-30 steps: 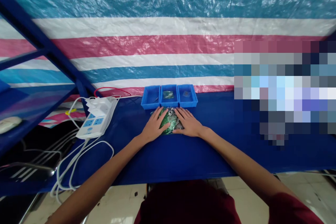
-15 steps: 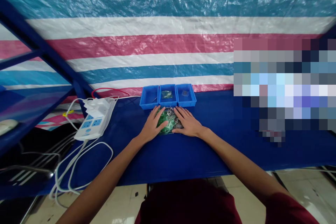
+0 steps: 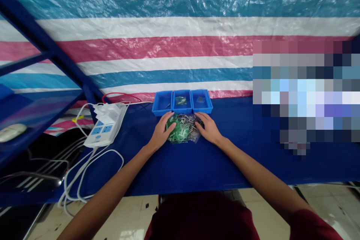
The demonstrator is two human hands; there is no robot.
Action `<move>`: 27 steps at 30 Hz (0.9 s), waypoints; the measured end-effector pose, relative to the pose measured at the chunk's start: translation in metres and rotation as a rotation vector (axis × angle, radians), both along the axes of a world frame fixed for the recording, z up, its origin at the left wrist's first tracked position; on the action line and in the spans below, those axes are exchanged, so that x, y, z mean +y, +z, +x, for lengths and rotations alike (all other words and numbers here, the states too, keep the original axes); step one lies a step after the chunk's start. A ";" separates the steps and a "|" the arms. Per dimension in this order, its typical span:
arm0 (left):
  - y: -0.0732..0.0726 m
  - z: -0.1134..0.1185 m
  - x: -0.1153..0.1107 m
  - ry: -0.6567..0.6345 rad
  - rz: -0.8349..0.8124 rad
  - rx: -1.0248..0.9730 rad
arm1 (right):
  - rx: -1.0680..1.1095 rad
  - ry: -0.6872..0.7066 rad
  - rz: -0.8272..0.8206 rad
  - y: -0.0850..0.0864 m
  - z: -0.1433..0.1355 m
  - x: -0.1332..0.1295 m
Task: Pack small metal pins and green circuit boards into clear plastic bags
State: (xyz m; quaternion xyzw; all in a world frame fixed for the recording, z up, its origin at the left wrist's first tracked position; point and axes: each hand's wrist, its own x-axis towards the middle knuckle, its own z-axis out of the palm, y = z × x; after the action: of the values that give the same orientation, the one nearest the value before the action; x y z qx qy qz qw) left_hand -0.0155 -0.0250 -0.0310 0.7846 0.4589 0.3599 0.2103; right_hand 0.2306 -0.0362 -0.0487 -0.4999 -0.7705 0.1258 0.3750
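A pile of small parts lies on the blue tabletop between my two hands. Its left side is green pieces, its middle is shiny metal pieces, and clear or greyish pieces show at the right. My left hand rests against the green side, thumb apart from the fingers. Against the right side lies my right hand, also with the thumb spread. Neither hand grips anything. Just beyond the pile stand three blue bins: a left bin, a middle bin with a greenish packet, and a right bin.
On the left of the table sits a white power strip with plugs and looping white cables. A blue metal frame rises there. Striped sheeting hangs behind. The right side is pixelated.
My hands have moved apart, the right one drawing rightward off the pile, so more metal and clear pieces show. The view has shifted slightly.
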 end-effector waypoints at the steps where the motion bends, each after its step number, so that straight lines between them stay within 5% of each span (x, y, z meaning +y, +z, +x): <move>1: 0.002 0.000 0.000 0.018 0.034 -0.020 | 0.012 -0.015 0.019 0.002 0.000 0.002; 6: 0.022 0.007 0.009 0.036 0.197 -0.059 | -0.077 -0.032 -0.071 0.026 -0.010 0.013; 12: 0.048 0.032 0.024 0.020 0.247 -0.104 | -0.262 -0.222 -0.294 0.050 -0.044 0.031; 22: 0.036 0.029 0.025 0.106 0.193 -0.165 | -0.264 -0.354 -0.339 0.043 -0.066 0.041; 27: 0.042 0.024 0.028 0.112 0.172 -0.184 | -0.076 -0.355 -0.316 0.044 -0.063 0.039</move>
State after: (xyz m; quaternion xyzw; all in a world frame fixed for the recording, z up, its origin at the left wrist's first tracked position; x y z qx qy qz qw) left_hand 0.0087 0.0026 0.0114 0.7365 0.4484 0.4795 0.1628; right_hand 0.1673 0.0030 -0.0051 -0.6846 -0.6545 0.1582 0.2792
